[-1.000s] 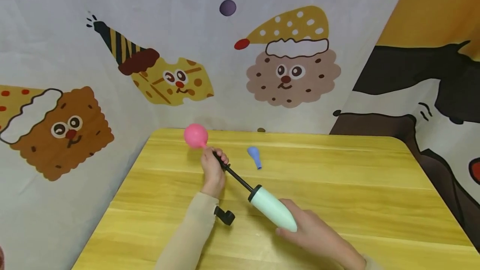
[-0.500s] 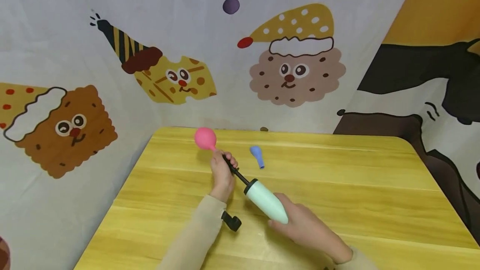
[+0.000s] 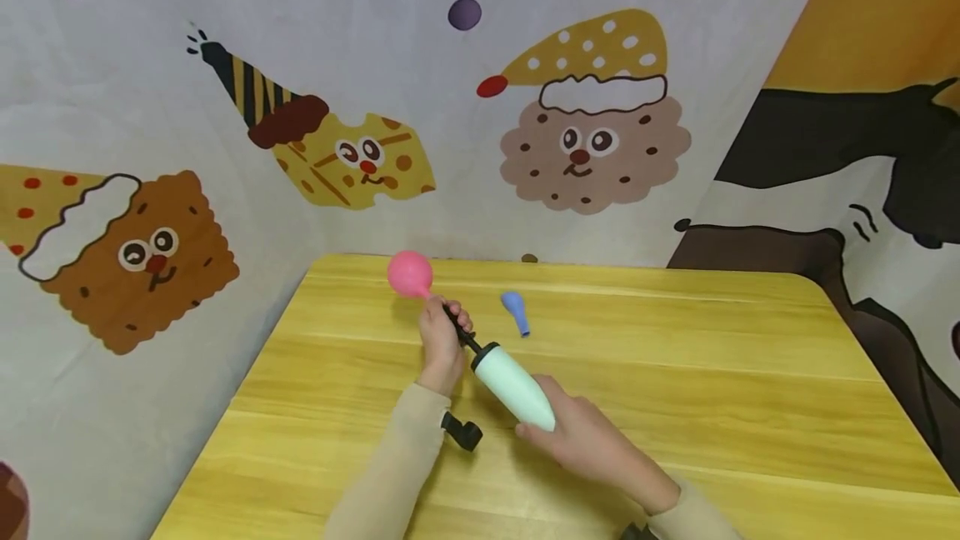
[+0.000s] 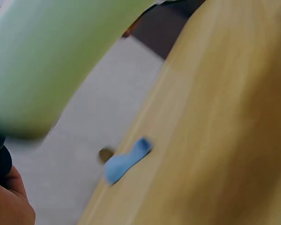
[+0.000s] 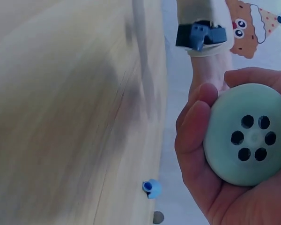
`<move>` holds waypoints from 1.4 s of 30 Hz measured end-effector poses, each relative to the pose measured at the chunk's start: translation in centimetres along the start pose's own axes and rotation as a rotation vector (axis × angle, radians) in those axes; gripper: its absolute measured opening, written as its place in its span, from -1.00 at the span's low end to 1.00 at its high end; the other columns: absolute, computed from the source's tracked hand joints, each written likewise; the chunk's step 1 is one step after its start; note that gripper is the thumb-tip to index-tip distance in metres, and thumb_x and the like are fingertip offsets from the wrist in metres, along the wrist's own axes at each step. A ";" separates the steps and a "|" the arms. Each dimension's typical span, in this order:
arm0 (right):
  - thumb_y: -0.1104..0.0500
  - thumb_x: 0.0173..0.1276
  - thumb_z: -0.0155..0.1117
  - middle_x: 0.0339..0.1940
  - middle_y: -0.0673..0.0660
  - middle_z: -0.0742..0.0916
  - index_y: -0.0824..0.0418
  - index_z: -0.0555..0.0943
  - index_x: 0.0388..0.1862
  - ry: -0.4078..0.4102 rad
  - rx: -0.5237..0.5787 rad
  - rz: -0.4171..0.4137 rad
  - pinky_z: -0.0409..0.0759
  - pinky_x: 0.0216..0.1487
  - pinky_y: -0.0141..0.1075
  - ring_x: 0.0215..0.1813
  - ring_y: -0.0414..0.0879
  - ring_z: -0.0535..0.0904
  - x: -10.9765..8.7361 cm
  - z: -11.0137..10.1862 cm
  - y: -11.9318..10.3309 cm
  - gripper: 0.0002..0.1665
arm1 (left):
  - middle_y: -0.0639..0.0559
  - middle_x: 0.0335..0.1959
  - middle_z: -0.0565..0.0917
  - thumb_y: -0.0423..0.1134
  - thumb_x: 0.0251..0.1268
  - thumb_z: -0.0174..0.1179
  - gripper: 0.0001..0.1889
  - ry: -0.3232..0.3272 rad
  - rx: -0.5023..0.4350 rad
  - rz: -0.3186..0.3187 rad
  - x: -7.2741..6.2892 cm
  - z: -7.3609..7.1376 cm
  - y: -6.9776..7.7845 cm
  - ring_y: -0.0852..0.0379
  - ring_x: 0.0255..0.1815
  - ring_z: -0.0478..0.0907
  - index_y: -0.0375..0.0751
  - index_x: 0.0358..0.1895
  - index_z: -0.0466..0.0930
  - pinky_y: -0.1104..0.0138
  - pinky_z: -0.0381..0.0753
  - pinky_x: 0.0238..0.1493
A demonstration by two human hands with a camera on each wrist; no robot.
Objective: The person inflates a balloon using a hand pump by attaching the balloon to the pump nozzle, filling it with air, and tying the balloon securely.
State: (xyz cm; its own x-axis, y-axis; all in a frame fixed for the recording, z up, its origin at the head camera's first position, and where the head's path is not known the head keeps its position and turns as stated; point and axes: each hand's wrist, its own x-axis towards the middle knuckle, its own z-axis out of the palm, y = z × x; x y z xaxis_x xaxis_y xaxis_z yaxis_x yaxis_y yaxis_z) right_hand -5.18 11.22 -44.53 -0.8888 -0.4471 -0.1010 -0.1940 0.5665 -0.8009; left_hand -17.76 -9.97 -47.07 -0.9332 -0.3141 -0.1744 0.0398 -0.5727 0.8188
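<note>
A: What has the left hand (image 3: 442, 338) got?
B: Its fingers curl round the black front end of the mint-green pump (image 3: 517, 390). The pink balloon (image 3: 410, 274), round and swollen, sits just beyond that hand, its neck running back to it. Whether the fingers pinch the neck too, one cannot tell.
A: And the right hand (image 3: 588, 442)?
B: It grips the rear of the pump's barrel, and the right wrist view shows six dark holes in the rounded end there. A short stretch of black rod shows between the left hand and the barrel.
A: What lies near them?
B: A limp blue balloon (image 3: 515, 312) on the wooden table (image 3: 720, 373), right of the left hand and beyond the right, touching neither. Past both hands hangs a cartoon-printed cloth (image 3: 457, 90).
</note>
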 end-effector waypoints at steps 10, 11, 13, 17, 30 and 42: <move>-0.20 0.47 0.33 -0.25 0.07 0.67 0.13 0.33 0.49 -0.056 -0.002 0.010 0.54 -0.51 -0.31 -0.49 -0.24 0.52 -3.3 -0.3 0.3 -0.21 | 0.12 -0.59 0.38 -0.18 0.74 -0.31 -0.62 0.031 -0.032 0.046 0.7 -1.7 1.6 0.26 -0.67 0.32 -0.15 -0.39 0.30 0.47 0.35 -0.63; -0.22 0.48 0.31 -0.25 0.07 0.67 0.14 0.32 0.50 -0.064 -0.002 0.012 0.54 -0.51 -0.31 -0.50 -0.24 0.52 -3.2 -0.1 0.3 -0.19 | 0.12 -0.60 0.38 -0.19 0.74 -0.31 -0.61 0.032 -0.037 0.052 0.5 -1.6 1.4 0.26 -0.68 0.32 -0.16 -0.40 0.31 0.48 0.35 -0.64; -0.24 0.49 0.29 -0.28 0.07 0.66 0.17 0.29 0.52 -0.071 0.006 0.013 0.54 -0.52 -0.31 -0.52 -0.24 0.53 -2.8 0.1 0.4 -0.17 | 0.13 -0.60 0.38 -0.19 0.73 -0.31 -0.61 0.022 -0.036 0.057 -0.1 -1.2 0.8 0.28 -0.68 0.31 -0.15 -0.41 0.31 0.49 0.34 -0.64; -0.23 0.50 0.28 -0.39 0.07 0.63 0.23 0.25 0.54 -0.080 0.066 0.011 0.53 -0.65 -0.29 -0.64 -0.23 0.53 -1.4 0.3 0.4 -0.12 | 0.13 -0.60 0.38 -0.19 0.72 -0.28 -0.61 -0.020 -0.031 0.017 -1.5 0.0 -0.5 0.29 -0.67 0.31 -0.16 -0.42 0.33 0.49 0.34 -0.62; -0.16 0.51 0.30 -0.45 0.07 0.64 0.27 0.22 0.57 -0.054 0.138 0.036 0.55 -0.66 -0.26 -0.63 -0.17 0.54 1.0 0.5 -0.3 -0.11 | 0.11 -0.59 0.40 -0.18 0.72 -0.32 -0.62 -0.072 0.050 0.008 -0.8 0.5 -0.1 0.24 -0.65 0.33 -0.15 -0.39 0.31 0.45 0.39 -0.59; -0.18 0.41 0.40 -0.21 0.04 0.69 0.03 0.30 0.55 -0.018 0.057 0.026 0.58 -0.45 -0.28 -0.46 -0.22 0.58 -2.5 0.5 0.7 -0.15 | 0.12 -0.58 0.38 -0.12 0.77 -0.32 -0.63 -0.096 -0.047 0.143 2.8 -0.6 4.5 0.27 -0.67 0.31 -0.10 -0.35 0.25 0.48 0.32 -0.65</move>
State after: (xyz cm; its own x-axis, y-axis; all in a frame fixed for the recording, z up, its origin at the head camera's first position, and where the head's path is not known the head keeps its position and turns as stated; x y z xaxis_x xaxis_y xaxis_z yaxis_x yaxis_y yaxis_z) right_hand -2.88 12.34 -45.15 -0.8853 -0.4458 -0.1322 -0.1470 0.5380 -0.8300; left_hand -19.94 -13.90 -44.25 -0.9466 -0.3225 -0.0027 0.1895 -0.5629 0.8045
